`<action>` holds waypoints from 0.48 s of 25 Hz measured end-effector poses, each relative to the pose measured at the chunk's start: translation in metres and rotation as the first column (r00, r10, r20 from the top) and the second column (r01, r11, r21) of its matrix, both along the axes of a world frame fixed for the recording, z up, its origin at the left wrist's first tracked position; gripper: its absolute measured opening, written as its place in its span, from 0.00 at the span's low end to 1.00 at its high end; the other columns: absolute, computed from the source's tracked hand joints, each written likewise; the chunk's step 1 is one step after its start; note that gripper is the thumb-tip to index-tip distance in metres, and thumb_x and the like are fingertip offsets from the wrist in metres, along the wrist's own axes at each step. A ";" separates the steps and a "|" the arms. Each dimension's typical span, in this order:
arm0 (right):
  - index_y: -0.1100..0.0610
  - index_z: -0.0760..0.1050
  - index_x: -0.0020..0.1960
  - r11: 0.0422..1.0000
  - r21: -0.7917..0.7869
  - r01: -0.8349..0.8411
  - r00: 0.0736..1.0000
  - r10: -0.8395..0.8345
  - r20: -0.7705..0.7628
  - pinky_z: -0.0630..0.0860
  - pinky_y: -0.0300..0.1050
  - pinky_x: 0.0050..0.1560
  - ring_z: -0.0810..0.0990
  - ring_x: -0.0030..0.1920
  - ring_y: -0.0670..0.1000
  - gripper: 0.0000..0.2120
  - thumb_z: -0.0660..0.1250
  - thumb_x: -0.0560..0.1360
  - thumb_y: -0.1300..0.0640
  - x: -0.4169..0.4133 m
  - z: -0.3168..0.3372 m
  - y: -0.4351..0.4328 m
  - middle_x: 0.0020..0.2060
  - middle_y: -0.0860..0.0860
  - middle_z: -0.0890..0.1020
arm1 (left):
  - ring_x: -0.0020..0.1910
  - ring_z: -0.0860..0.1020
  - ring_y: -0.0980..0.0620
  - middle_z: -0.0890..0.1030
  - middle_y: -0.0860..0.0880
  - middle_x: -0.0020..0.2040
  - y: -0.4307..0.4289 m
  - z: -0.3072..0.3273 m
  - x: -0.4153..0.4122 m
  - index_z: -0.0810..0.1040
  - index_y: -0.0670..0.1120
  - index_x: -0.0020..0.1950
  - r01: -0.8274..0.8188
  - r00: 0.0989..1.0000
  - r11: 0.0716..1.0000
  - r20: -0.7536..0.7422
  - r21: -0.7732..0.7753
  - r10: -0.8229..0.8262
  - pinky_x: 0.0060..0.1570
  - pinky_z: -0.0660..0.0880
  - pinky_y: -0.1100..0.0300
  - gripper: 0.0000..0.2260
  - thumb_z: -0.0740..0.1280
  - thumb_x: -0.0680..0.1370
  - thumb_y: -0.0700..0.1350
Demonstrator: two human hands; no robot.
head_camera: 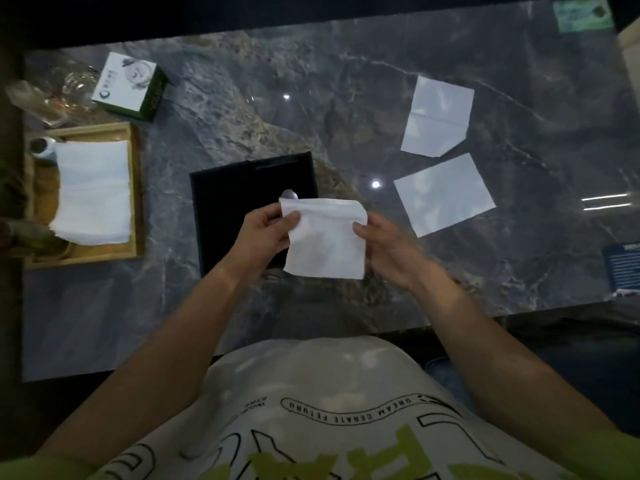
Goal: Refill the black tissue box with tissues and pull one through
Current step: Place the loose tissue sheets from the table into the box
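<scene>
We see both hands raised over the dark marble table [311, 98], sharing one white tissue [325, 240] between them. The left hand [266, 233] pinches the tissue's left edge near its upper corner, thumb on top and fingers curled beneath. The right hand [388, 247] has its thumb against the right edge; its fingers are curled in behind, so we take it as a light pinch, though the fingertips are hidden. The tissue hangs folded and slightly rumpled, its top edge curving between the two grips.

The black tissue box [239, 209] sits on the table just beyond and left of the hands, and in our view the held tissue covers its near right corner. A small pale, shiny spot shows on the box just above the tissue's upper left corner; we cannot tell what it is.

To the right lie two more white tissues flat on the marble, well apart from the box: a far tissue [438, 116] with a folded corner, and a near tissue [443, 194] just below it. At the left edge a wooden tray [136, 188] holds a stack of tissues [91, 192]. Beyond the tray stand a green and white carton [130, 86] and some clear glassware [59, 91].
</scene>
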State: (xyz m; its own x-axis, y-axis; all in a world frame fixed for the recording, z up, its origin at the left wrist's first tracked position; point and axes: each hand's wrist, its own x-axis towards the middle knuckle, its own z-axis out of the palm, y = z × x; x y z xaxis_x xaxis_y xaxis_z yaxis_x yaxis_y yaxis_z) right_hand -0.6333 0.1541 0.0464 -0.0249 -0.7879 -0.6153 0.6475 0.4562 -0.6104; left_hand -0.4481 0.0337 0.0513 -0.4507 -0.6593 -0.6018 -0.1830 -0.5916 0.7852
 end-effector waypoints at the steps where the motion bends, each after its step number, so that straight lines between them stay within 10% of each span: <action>1: 0.60 0.73 0.66 1.000 -0.016 -0.014 1.000 0.014 -0.006 0.77 0.55 0.61 0.80 0.59 0.57 0.17 0.63 0.78 0.61 0.008 0.000 -0.005 0.60 0.57 0.81 | 0.45 0.84 0.52 0.84 0.46 0.47 -0.005 0.001 0.009 0.79 0.41 0.56 -0.006 1.000 1.000 -0.004 0.009 0.006 0.45 0.81 0.59 0.07 0.64 0.80 0.39; 12: 0.55 0.78 0.56 0.999 0.052 0.010 0.955 0.006 -0.297 0.81 0.44 0.41 0.83 0.43 0.48 0.08 0.63 0.80 0.60 0.060 0.011 -0.061 0.46 0.49 0.84 | 0.49 0.84 0.52 0.86 0.50 0.48 -0.041 0.009 0.085 0.78 0.44 0.60 0.093 0.996 0.995 -0.009 -0.016 -0.094 0.46 0.81 0.59 0.12 0.65 0.78 0.36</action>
